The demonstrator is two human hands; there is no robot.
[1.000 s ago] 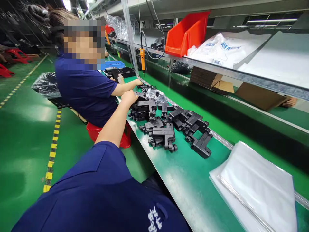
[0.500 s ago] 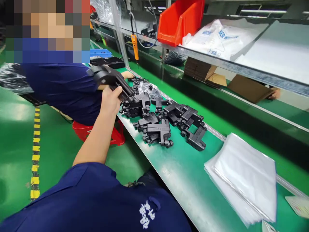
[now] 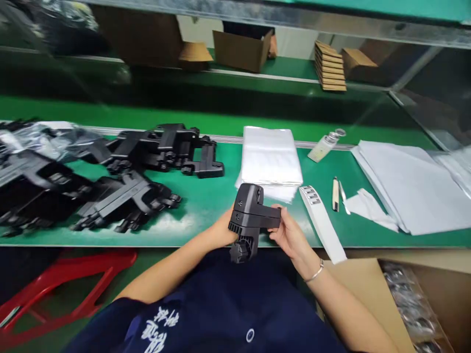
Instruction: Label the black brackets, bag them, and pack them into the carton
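Note:
A black plastic clamp bracket [image 3: 252, 213] with a ridged round knob is held up in front of my chest, over the bench's near edge. My left hand [image 3: 222, 229] grips its left side, the fingertips partly hidden behind it. At the end of the bracket's arm, my right hand [image 3: 287, 231] is closed with thumb and fingers. Just beyond lies a stack of clear plastic bags [image 3: 271, 159]. Several similar black brackets [image 3: 128, 196] are piled on the green bench to the left.
Right of my hands is a white strip [image 3: 322, 223] with labels. Farther right are a small bottle [image 3: 324, 145], a cutter knife [image 3: 335, 194] and white sheets [image 3: 415, 189]. Below right stands an open carton [image 3: 362, 289]; a red stool [image 3: 73, 294] is at lower left. A metal shelf [image 3: 235, 12] spans overhead.
My view has swung right, from the co-worker and piled brackets to the bag stack. The bracket in my left hand has come from the far left to my chest, and my right hand now holds it too.

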